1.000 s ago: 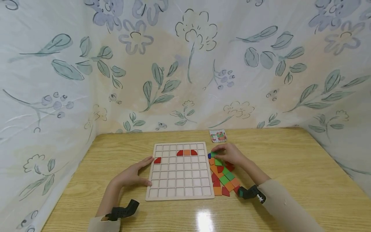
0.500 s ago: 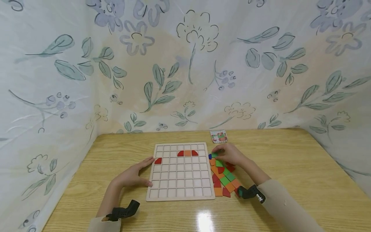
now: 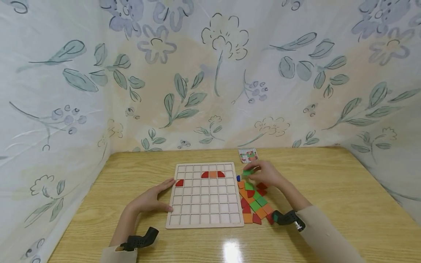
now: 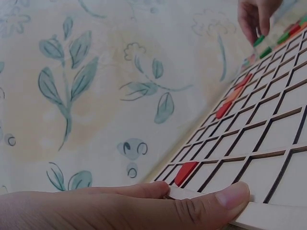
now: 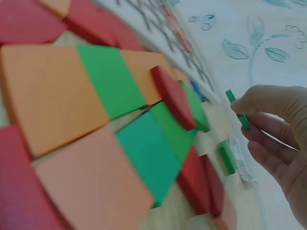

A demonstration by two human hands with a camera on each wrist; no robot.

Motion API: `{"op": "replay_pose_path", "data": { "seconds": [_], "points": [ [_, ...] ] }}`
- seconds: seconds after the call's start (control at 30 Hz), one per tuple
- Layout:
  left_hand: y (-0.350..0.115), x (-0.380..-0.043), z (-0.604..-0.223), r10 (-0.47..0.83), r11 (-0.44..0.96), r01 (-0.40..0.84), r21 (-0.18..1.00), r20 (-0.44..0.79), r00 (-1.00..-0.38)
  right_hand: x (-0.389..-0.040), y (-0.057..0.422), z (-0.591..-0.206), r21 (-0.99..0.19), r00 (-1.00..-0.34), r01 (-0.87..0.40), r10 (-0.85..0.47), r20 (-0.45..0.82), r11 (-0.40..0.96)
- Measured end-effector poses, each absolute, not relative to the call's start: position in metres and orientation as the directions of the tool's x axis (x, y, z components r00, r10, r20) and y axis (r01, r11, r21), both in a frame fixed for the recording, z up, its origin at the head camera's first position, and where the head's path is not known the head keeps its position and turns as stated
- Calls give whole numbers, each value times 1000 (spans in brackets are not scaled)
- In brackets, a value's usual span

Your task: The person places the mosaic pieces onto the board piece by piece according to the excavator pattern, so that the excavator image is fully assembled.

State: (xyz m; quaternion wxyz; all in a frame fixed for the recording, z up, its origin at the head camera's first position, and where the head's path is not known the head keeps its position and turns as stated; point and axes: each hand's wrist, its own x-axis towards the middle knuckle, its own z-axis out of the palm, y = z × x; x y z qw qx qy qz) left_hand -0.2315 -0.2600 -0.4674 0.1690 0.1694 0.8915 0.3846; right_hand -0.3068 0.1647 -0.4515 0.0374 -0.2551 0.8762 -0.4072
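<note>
My right hand [image 3: 268, 174] pinches a green square tile [image 5: 243, 120] between thumb and fingers, raised above the table at the board's upper right. My left hand [image 3: 149, 197] rests against the left edge of a pale wooden grid board [image 3: 204, 199], thumb and fingers extended along its rim. In the board's cells lie an orange square tile [image 3: 213, 174] between two red rounded tiles, plus a red quarter-round tile [image 3: 179, 183] at the left edge. Beside the board's right edge is a loose pile of red, orange and green tiles [image 3: 255, 206].
A small printed pattern card [image 3: 247, 155] lies behind the right hand. A blue tile [image 3: 238, 178] sits close to the board's right edge. Floral cloth [image 3: 184, 73] hangs behind the wooden table [image 3: 315, 182]. A black wrist camera [image 3: 286, 217] hangs over the pile's near side.
My right hand has lifted the green tile from the top of the pile and moved slightly right, leaving the blue tile on the table. The left hand has stayed still.
</note>
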Motion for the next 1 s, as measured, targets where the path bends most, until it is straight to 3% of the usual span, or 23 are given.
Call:
{"op": "replay_pose_path", "data": {
  "seconds": [0.33,0.53,1.0],
  "points": [
    [-260,-229,-468,433,638,172,751,-164,-887,-293,161,-426,-737,-851,-449,-494,180,504],
    [-260,-228,-469,434,640,181,747,-156,-887,-308,169,-449,-731,-857,-451,-478,194,513],
    [-257,-224,-469,434,631,181,754,-149,-888,-304,140,-451,-779,-832,-466,-507,225,419]
  ]
}}
